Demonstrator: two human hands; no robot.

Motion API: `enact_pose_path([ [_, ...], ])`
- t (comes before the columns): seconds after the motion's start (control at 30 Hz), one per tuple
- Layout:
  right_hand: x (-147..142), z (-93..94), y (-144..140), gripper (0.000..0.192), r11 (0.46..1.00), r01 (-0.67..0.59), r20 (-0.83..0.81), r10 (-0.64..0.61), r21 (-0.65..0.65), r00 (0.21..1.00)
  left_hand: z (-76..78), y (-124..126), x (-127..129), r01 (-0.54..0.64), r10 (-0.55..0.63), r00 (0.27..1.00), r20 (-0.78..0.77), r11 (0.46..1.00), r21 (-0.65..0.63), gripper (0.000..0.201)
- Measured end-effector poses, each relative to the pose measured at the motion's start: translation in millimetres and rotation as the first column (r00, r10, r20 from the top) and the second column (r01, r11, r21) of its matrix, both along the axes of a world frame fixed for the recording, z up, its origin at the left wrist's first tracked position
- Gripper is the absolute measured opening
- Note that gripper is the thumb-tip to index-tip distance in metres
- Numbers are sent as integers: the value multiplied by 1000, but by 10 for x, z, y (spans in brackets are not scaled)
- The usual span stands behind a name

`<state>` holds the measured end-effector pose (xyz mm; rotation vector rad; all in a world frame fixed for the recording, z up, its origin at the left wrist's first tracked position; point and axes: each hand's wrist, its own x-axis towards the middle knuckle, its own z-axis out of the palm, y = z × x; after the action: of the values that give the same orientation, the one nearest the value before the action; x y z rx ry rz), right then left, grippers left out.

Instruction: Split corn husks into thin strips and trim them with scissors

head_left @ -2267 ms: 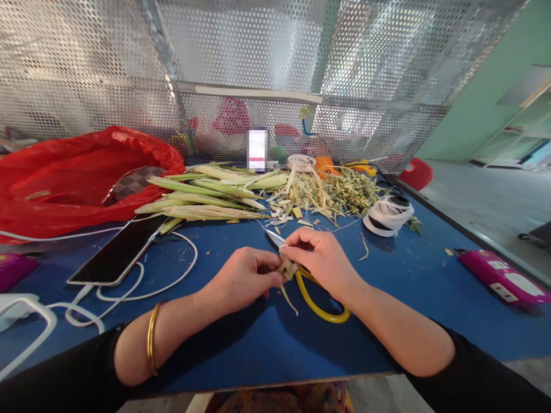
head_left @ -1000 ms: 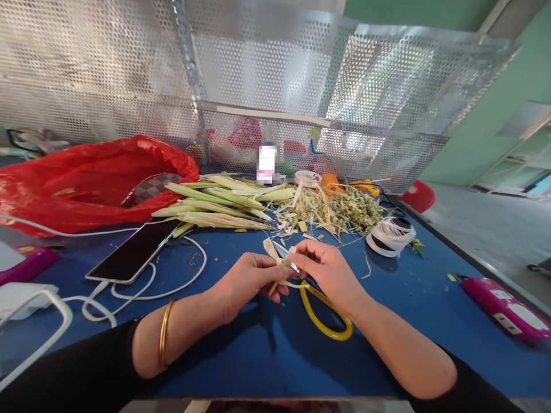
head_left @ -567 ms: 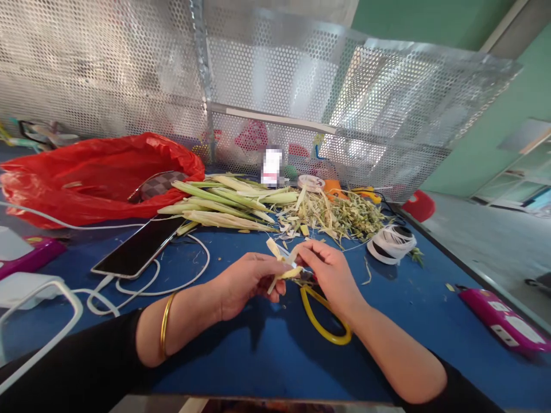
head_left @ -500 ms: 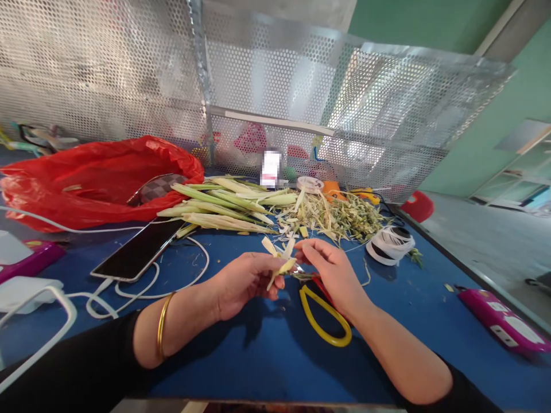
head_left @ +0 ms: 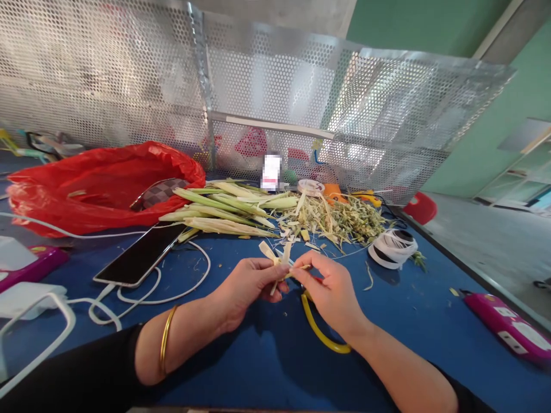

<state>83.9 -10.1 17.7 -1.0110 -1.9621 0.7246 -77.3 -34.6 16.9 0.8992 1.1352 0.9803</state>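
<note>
Blue tabletop: a pale leaf strip is pinched between left hand and right hand, above yellow-handled scissors.

Table top: covered by a matt blue, felt-like cloth.
Leaf strips: dry, pale yellow, fibrous plant matter, pinched by left hand and right hand.
Scissor handle: smooth yellow plastic, glossy, lying on the cloth under the right hand.
Bangle: polished gold-coloured metal.
Phone: glossy black glass, left of the strips.
Bag: thin, crinkled, shiny red plastic, behind the phone.
Screen: perforated metal sheet, dull silver sheen, behind the table.
</note>
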Motion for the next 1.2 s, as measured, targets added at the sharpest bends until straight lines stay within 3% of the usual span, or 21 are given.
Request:
enact_pose_path([
  [0.17, -13, -71, 68, 18, 992, 96, -49, -100, -76, 994, -1, 23, -8, -12, 13, 1000, 15, 1000, -20, 30],
  [0.23, 1, -104, 97, 14, 994, 106, -30, -107, -14, 994, 2, 31, -14, -43, 44, 999, 16, 998, -33, 30],
  [0.3, 25, -122, 103, 6, 977, 147, -30, -144, 153, 989, 0, 40, -25, -83, 84, 996, 36, 996, -46, 30],
  [0.37, 49, -120, 76, 7, 918, 164, -33, -163, 362, 986, -14, 52, -43, -115, 118, 991, 64, 992, -50, 31],
  [0.47, 59, -100, -10, 10, 809, -6, 80, -51, 588, 995, -54, 69, -71, -139, 143, 985, 95, 989, -51, 32],
  [0.57, 34, -92, -81, 26, 666, -180, 220, 25, 724, 975, -89, 75, -74, -141, 148, 982, 116, 988, -65, 32],
  [0.63, 9, -100, -87, 26, 617, -264, 335, 2, 741, 942, -97, 71, -61, -129, 136, 983, 123, 989, -67, 31],
  [0.8, -39, -144, -30, 22, 620, -390, 558, -95, 680, 824, -82, 50, -23, -128, 134, 984, 117, 990, -61, 31],
  [0.97, -61, -155, -38, 26, 560, -416, 562, -111, 717, 820, -60, 29, -7, -112, 118, 989, 93, 991, -68, 30],
  [1.13, -55, -127, -40, 21, 661, -273, 419, -69, 699, 906, -11, 38, -50, -20, 24, 996, 81, 998, -51, 32],
  [1.2, -41, -115, -40, 17, 671, -249, 377, -49, 699, 925, 7, 50, -75, 12, -8, 997, 78, 999, -46, 33],
])
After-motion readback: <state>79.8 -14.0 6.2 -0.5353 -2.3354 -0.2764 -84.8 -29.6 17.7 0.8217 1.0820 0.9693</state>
